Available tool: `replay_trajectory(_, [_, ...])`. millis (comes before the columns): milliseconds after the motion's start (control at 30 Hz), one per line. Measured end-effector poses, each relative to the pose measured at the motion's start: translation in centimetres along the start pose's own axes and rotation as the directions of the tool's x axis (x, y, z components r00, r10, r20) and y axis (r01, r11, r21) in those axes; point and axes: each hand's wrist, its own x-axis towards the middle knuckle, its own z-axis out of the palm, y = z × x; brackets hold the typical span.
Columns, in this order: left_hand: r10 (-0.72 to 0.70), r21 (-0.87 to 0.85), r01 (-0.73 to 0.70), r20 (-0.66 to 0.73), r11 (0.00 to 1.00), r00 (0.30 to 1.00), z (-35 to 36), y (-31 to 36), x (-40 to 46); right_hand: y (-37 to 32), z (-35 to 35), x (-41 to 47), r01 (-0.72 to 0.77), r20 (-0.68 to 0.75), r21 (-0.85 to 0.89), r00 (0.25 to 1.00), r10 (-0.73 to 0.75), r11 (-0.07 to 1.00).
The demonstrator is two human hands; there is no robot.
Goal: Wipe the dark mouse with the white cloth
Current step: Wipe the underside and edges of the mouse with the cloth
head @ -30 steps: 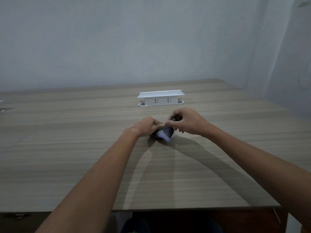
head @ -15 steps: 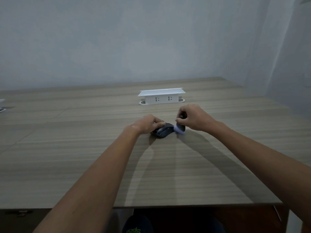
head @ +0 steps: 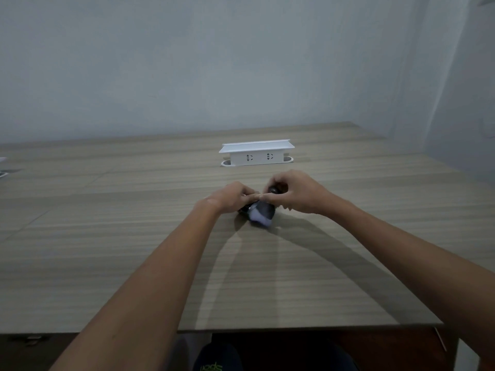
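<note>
The dark mouse (head: 268, 209) lies on the wooden table (head: 134, 250) between my two hands. My left hand (head: 232, 197) grips its left side and hides much of it. My right hand (head: 297, 194) is closed on the small white cloth (head: 259, 219), which lies pressed against the near side of the mouse. A small dark shape (head: 276, 189) shows inside my right fist; I cannot tell what it is. The fingertips of both hands touch above the mouse.
A white power socket box (head: 256, 153) stands on the table behind my hands. Pale objects (head: 2, 167) lie at the far left edge. The table's front edge (head: 294, 329) runs close to my body, and walls close off the back and right.
Half a second ago my right hand held the cloth at the mouse's right end; now it has swept left and nearer, so the cloth covers the mouse's near side. My left hand has stayed.
</note>
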Motion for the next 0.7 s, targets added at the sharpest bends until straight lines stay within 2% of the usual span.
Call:
replay_trajectory(67, [-0.003, -0.010, 0.003, -0.006, 1.000, 1.000, 0.1, -0.1, 0.0, 0.4, 0.3, 0.2, -0.005, -0.012, -0.042, 1.000, 0.004, 0.999])
replay_trajectory(167, [-0.009, -0.026, 0.008, -0.012, 1.000, 1.000, 0.2, -0.2, 0.1, 2.2, -0.5, 0.3, -0.059, -0.165, -0.125, 0.986, 0.038, 0.990])
replay_trajectory(300, [0.007, -0.038, -0.007, -0.011, 0.999, 1.000, 0.3, -0.5, 0.3, 3.9, -1.6, -0.5, -0.121, -0.268, -0.114, 0.959, 0.087, 0.986])
replay_trajectory(400, [0.017, -0.033, -0.019, -0.034, 0.999, 0.999, 0.6, -0.7, 0.2, 4.6, -1.5, -1.1, -0.156, -0.297, -0.045, 0.945, 0.135, 0.987])
replay_trajectory(567, [0.016, -0.020, -0.017, -0.057, 1.000, 0.998, 0.7, -0.4, -0.1, 6.0, -1.2, -1.7, -0.354, -0.334, 0.245, 0.843, 0.422, 0.902])
replay_trajectory(700, [0.012, -0.033, -0.013, -0.050, 0.999, 0.999, 0.6, -0.2, -0.3, 7.5, -0.5, -2.3, -0.475, -0.302, 0.275, 0.783, 0.544, 0.836])
